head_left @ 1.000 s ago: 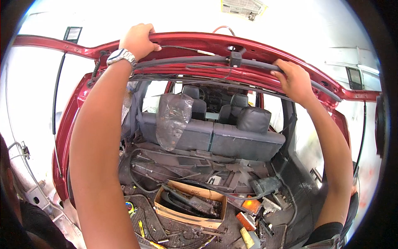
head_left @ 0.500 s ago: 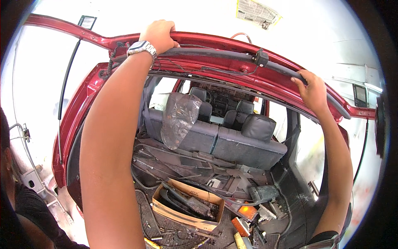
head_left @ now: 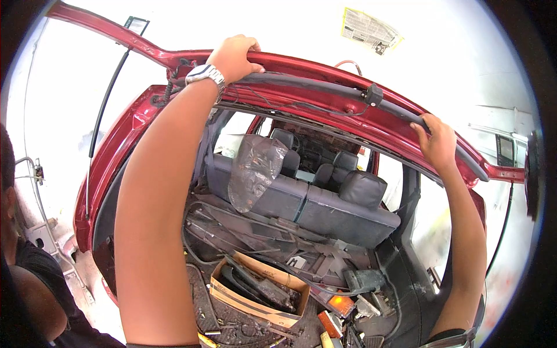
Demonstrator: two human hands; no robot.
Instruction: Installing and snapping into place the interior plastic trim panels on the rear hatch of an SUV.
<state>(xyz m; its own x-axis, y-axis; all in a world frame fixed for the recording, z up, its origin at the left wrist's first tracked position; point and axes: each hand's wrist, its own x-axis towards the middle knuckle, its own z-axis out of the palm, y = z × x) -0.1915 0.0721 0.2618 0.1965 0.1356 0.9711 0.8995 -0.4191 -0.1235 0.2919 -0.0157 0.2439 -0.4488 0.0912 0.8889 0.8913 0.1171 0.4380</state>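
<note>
Overhead spans the raised red tailgate (head_left: 301, 64) of a vehicle, with a long dark grey trim strip (head_left: 325, 87) running along it. My left hand (head_left: 235, 60) is closed at its left part, fingers over the red edge and thumb against the strip. Further right, my right hand (head_left: 439, 141) wraps its fingers over the strip, thumb beneath. Between my hands a small black block (head_left: 373, 94) sits on the strip. A thin black wire (head_left: 301, 105) runs below it along the red panel. My palms hide the parts they grip.
A cardboard box (head_left: 246, 306) of dark parts stands in the littered cargo area, beside an orange lamp (head_left: 341, 303). Clear plastic (head_left: 258, 174) drapes over the seat back (head_left: 348, 209). A support strut (head_left: 107, 107) rises at left; another person (head_left: 46, 296) is at the left edge.
The view has shifted slightly, so the tailgate and both hands appear a little lower. Both hands keep their grip at about the same places on the tailgate and strip.
</note>
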